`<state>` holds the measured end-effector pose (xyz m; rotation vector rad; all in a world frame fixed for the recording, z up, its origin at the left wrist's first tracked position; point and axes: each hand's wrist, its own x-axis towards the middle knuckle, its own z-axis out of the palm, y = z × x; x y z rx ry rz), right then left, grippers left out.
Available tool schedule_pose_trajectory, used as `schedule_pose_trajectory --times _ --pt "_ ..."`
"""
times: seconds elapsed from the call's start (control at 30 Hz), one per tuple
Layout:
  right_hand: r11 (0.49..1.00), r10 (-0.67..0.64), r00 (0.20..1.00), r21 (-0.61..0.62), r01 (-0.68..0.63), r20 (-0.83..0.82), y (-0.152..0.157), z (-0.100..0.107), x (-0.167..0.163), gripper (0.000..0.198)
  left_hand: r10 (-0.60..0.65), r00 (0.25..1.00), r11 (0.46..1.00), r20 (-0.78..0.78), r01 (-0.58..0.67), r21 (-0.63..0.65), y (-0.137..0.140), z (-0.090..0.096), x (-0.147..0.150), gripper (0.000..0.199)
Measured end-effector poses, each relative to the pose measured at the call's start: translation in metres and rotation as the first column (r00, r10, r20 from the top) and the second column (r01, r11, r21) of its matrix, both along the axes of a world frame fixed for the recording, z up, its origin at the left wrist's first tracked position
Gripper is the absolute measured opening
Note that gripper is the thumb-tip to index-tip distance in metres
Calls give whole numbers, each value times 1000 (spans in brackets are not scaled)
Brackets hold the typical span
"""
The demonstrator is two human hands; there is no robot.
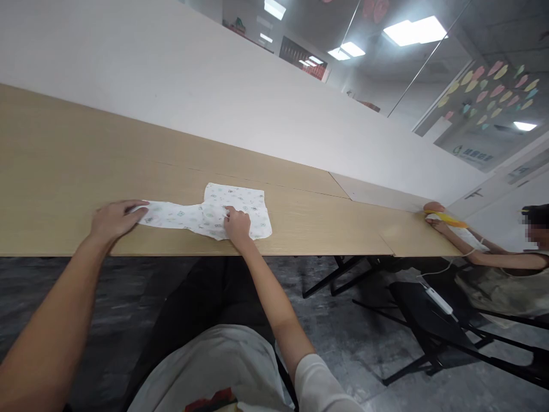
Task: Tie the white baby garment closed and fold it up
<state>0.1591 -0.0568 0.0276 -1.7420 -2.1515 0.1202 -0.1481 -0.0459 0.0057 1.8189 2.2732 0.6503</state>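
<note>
A small white garment (178,215) with a scattered printed pattern lies spread on the wooden table. Its narrow part points left, and its wider, squarer part is on the right. At the narrow end, my left hand (112,221) has its thumb and fingers closed around the cloth's edge. My right hand (238,225) rests on the wider part with curled fingers, pinching a bit of the fabric near its middle. The exact kind of garment cannot be made out.
The long table (309,226) runs along a white partition wall (193,97) with glass above. Far right, a seated person's hands (437,225) hold something yellow and white at the table. A black folding chair (429,315) with a white power strip (438,298) stands below.
</note>
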Motion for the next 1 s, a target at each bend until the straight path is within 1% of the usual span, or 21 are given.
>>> schedule_pose_trajectory --times 0.07,0.13,0.23,0.37,0.47,0.53,0.6,0.63,0.67,0.73,0.77,0.8,0.83,0.87,0.9,0.93,0.97,1.0 --pt "1000 2 1000 -7 -2 5 0 -2 -2 30 -10 1000 1000 9 10 15 0 -1 -1 52" --pt "1000 18 1000 -6 -18 23 -1 -4 -4 23 -8 1000 1000 11 8 5 1 -1 -1 54" --pt "999 46 998 12 -47 45 -6 -8 -4 27 5 1000 1000 -18 -5 -7 2 -3 -1 60" --pt "996 87 995 12 -87 50 -14 -8 -2 31 -15 995 999 -98 18 29 2 -2 2 65" --pt "993 115 992 -19 -115 41 -15 -7 -1 31 -2 995 1000 -104 2 -7 1 1 5 69" --pt "993 113 993 -27 -112 23 -15 -5 -1 31 18 995 999 -94 -22 -39 1 4 7 68" --pt "994 110 994 -19 -110 -1 -15 -4 -2 29 37 999 998 -38 -39 -50 0 7 9 64" --pt "994 111 994 -12 -112 -20 -15 -3 -2 28 44 999 999 20 -43 -33 0 9 12 61" --pt "993 115 992 -6 -116 -50 -15 -2 -4 26 58 994 998 96 -59 9 0 11 17 58" --pt "992 125 978 0 -127 -165 -15 2 -6 24 78 960 982 270 -121 144 -2 20 34 54" --pt "992 124 959 -4 -130 -253 -14 4 -8 23 83 933 959 349 -170 226 -5 25 46 53" --pt "991 118 927 -18 -133 -357 -13 7 -10 24 62 912 939 405 -190 285 -7 31 62 56" --pt "988 107 877 -46 -145 -468 -12 10 -12 27 24 900 929 434 -180 324 -11 37 79 60" --pt "982 84 811 -89 -166 -579 -10 14 -14 33 -27 886 926 463 -152 345 -15 43 97 66" --pt "970 49 731 -143 -197 -681 -8 17 -15 40 -125 868 932 480 -63 357 -20 48 115 73" --pt "951 5 640 -195 -241 -768 -5 21 -16 47 -265 836 922 480 73 381 -24 51 132 80" --pt "927 -47 545 -240 -288 -837 -3 24 -16 54 -400 799 890 449 222 399 -29 52 145 85" --pt "904 -103 455 -274 -329 -884 0 26 -14 58 -518 765 835 382 356 419 -32 51 156 88"
